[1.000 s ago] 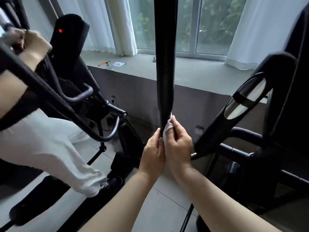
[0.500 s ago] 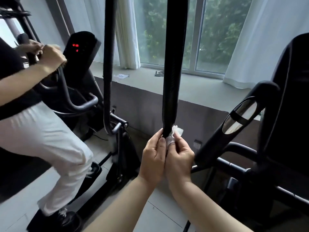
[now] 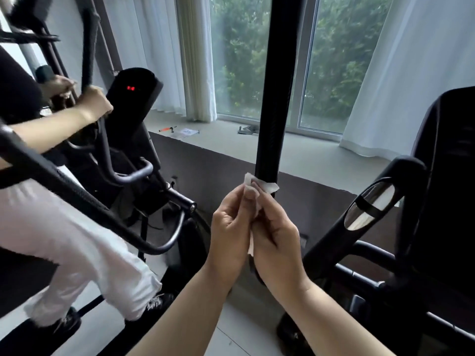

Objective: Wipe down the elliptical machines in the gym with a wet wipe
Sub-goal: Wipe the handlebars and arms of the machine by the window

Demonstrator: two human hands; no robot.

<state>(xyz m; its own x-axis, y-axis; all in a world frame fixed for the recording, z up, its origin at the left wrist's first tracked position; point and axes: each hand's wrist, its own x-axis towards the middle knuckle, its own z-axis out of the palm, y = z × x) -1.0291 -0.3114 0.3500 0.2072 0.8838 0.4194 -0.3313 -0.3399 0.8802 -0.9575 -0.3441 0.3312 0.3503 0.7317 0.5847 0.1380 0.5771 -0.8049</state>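
A black upright handlebar (image 3: 276, 98) of the elliptical machine rises through the middle of the view. At the lower end of its foam grip a white wet wipe (image 3: 259, 187) is bunched against the bar. My left hand (image 3: 230, 232) and my right hand (image 3: 276, 242) are pressed together just below the grip, and both pinch the wipe between fingers and thumbs. The bar's lower part is hidden behind my hands. The machine's black console post with silver sensor grips (image 3: 370, 209) stands at the right.
Another person in white trousers (image 3: 77, 242) is pedalling the neighbouring elliptical (image 3: 133, 111) at the left, with moving bars close to my left arm. A grey window ledge (image 3: 308, 155) with small items runs behind. White curtains hang at the window. Tiled floor lies below.
The wipe has opened out wider round the bar's grip end, and my fingers have shifted on it. The person's arms and machine bars at the left have swung to a new position.
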